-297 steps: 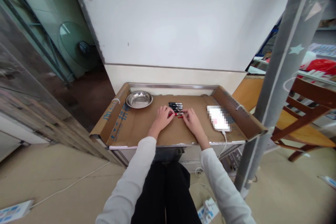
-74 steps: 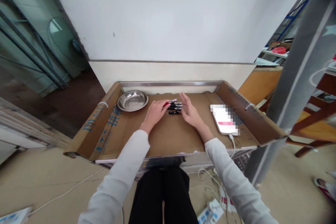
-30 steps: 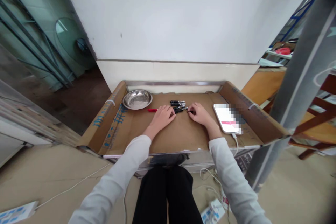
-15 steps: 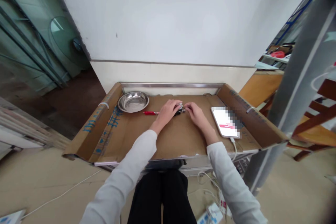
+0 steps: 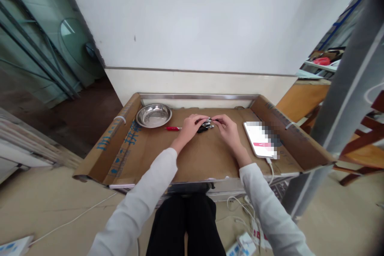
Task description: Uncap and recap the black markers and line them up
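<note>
My left hand (image 5: 191,126) is closed, its thumb and fingers pinching a slim black-and-silver pen (image 5: 209,119). From the other side my right hand (image 5: 227,126) pinches the tip end of the same pen, so the fingertips of both hands almost meet. Right below them lies a small bunch of black pens with silver ends (image 5: 205,127), partly covered by my left hand. A red pen (image 5: 173,129) rests on the cardboard just left of that hand. Fingers hide most of the held pen.
A round steel bowl (image 5: 154,116) stands at the back left of the cardboard-lined tray (image 5: 156,160), which has raised side flaps. To the right lies a phone (image 5: 259,140) with a white cable (image 5: 271,171). A grey post (image 5: 327,112) rises beyond the right flap.
Both hands have lifted slightly off the bunch, with the slim pen now stretched between their fingertips. More of the black pens shows below. The whole view has shifted a little.
</note>
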